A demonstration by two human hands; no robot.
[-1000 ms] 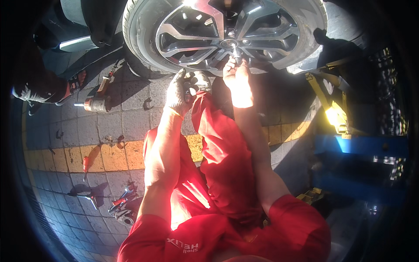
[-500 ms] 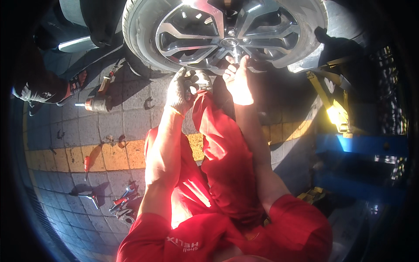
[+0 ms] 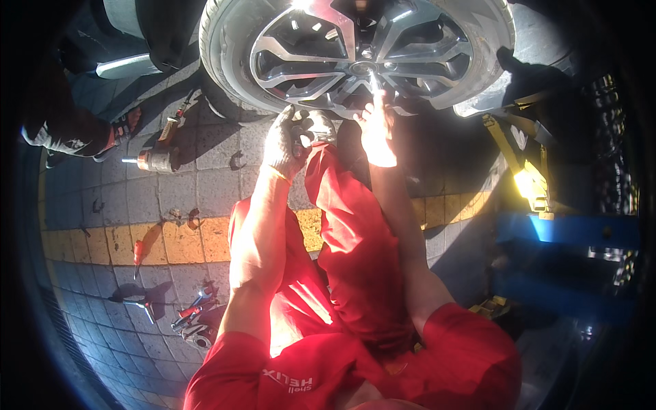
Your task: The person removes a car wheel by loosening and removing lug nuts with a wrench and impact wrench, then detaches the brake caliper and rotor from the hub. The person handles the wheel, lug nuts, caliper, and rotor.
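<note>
A car wheel with a multi-spoke alloy rim stands in front of me, its tyre curving round it. My right hand, bare and washed out by sun, reaches up to the lower spokes just below the hub. Its fingers are stretched, one pointing at a bright metal piece too glared to name. My left hand wears a pale work glove and rests at the tyre's bottom edge, beside my shoe. Its fingers are curled in; what they hold, if anything, is hidden.
On the paving to my left lie an impact wrench, a red-handled screwdriver, a T-shaped tool and a pile of hand tools. Another person's foot stands at far left. A yellow metal arm and blue beam rise at right.
My right hand has straightened its fingers upward toward the wheel's lower spokes, from a more curled pose with the thumb up. My left hand has stayed put. The view has shifted slightly.
</note>
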